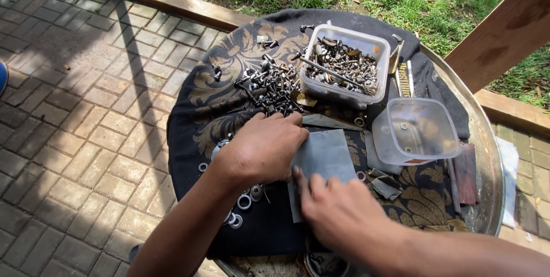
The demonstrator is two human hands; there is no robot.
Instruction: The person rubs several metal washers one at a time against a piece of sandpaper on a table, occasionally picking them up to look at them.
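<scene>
My left hand point(264, 148) lies palm down on the dark patterned cloth point(212, 88), fingers curled at the left edge of a grey sheet of sandpaper point(327, 154). My right hand point(338, 211) presses flat on the lower part of that sheet, fingers pointing up-left. What the left hand's fingers hold, if anything, is hidden. A pile of screws and bolts point(272, 85) lies just beyond the left hand. Several washers and rings point(243, 202) lie on the cloth under my left forearm.
A clear plastic tub of mixed metal hardware point(344, 65) stands at the back; a second clear tub point(415, 131), nearly bare, is at the right. The cloth covers a round metal tray point(487, 156). Brick paving lies left, grass and wooden beams behind.
</scene>
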